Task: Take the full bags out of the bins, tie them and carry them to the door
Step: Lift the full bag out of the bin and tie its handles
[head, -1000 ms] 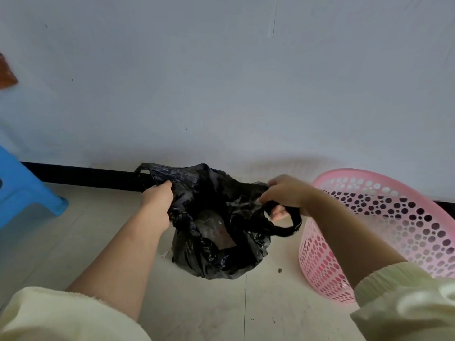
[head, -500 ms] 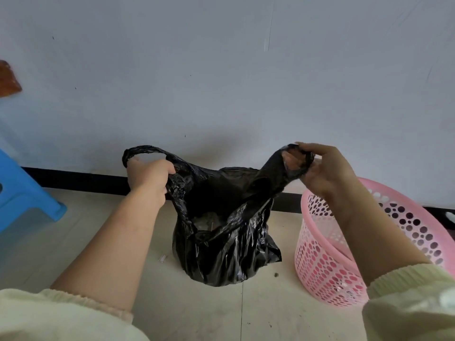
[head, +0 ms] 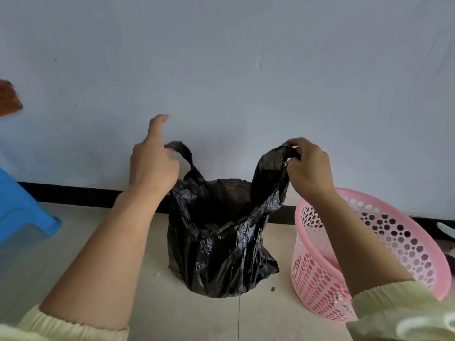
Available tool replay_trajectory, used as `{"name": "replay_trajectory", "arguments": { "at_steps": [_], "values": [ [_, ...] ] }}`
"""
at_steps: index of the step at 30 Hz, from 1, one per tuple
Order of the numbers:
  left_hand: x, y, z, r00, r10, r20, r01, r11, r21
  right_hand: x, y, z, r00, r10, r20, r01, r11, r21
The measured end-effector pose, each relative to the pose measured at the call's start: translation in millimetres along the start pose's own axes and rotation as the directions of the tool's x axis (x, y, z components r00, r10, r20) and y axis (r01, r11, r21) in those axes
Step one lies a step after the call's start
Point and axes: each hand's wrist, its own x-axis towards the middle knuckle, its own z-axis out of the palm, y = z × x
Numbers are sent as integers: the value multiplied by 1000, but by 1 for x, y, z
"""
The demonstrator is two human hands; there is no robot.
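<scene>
Rising behind the black bag (head: pixel 221 254), a pale grey-blue wall (head: pixel 246 70) fills the upper half of the view, with a dark baseboard (head: pixel 73 193) along its foot. Under the bag lies a light tiled floor (head: pixel 147 316), and the bag stands on it with its mouth wide open, out of the bin. Just right of the bag is a pink perforated bin (head: pixel 320 279), leaning over, its opening turned away from the bag. Well to the left of the bag stands a blue plastic stool (head: pixel 22 212). Above the bag's left side, the left hand (head: pixel 152 166) grips the left handle loop (head: pixel 182 151) in curled fingers, one finger sticking straight up. Above its right side, the right hand (head: pixel 309 168) pinches the bunched right handle (head: pixel 273 163) in its fingertips. Both handles are drawn upward and apart. A small white scrap (head: pixel 157 273) lies on the floor near the bag's lower left.
</scene>
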Motion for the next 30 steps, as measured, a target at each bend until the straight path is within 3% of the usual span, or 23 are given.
{"name": "replay_trajectory", "arguments": {
  "at_steps": [4,8,10,13,15,17,18,20,22,23,25,28,30],
  "values": [
    [13,0,-8,993,-89,-74,98,987,127,15,-15,-7,995,99,2,-98,991,-88],
    [14,0,-8,997,-80,-9,81,992,95,12,-23,-10,1000,10,-9,-10,1000,-5],
    [12,8,-6,989,-149,21,150,986,-68,8,-22,-10,998,-60,-27,61,997,43],
    [13,17,-5,964,-248,93,265,910,-319,8,-12,-12,989,-144,-43,141,988,-61],
    [16,15,-4,938,-327,114,340,806,-485,10,-2,-18,986,-130,-100,111,978,-175],
    [20,9,-4,873,-466,146,438,616,-654,14,10,-25,988,-4,-155,-34,970,-241],
    [23,3,-4,835,-529,154,459,512,-726,16,17,-27,983,98,-158,-129,971,-202],
    [29,-10,-6,754,-645,126,461,383,-801,21,29,-29,939,328,-101,-322,944,65],
    [33,-24,-5,701,-712,40,444,392,-806,21,35,-29,878,478,7,-436,795,423],
    [34,-29,-2,701,-713,1,424,415,-805,19,36,-29,871,491,26,-425,724,543],
    [35,-32,6,743,-668,-46,341,437,-832,16,30,-27,892,452,-30,-336,704,625],
    [29,-21,14,831,-553,-54,199,387,-901,14,16,-24,933,333,-139,-201,800,565],
    [21,-9,18,918,-397,-2,185,432,-883,13,8,-25,974,202,-100,-128,862,490]
  ]
}}
